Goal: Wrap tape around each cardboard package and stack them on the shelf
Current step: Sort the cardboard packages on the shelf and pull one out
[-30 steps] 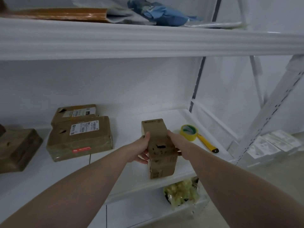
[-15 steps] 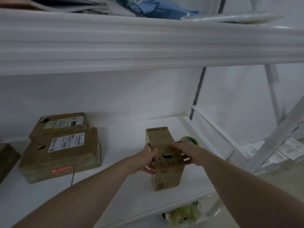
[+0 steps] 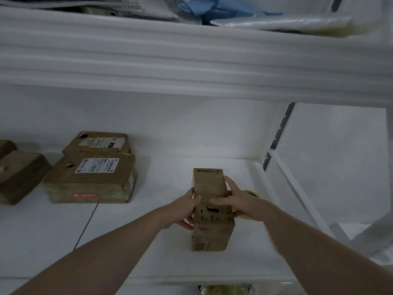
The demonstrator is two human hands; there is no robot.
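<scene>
- Tall cardboard package [image 3: 212, 209]: stands upright near the front edge of the white shelf [image 3: 170, 258]; probably light and stiff, best gripped on opposite side walls.
- Left hand [image 3: 187, 209]: grasps the package's left side, thumb on top.
- Right hand [image 3: 238, 201]: grasps the right side, fingers curled over the top.
- Tape roll [image 3: 251, 194]: one, largely hidden behind the right hand.
- Other packages: four visible at left, namely two labelled boxes [image 3: 91, 177] one behind the other, and two brown parcels [image 3: 19, 175] at the frame's edge.
</scene>
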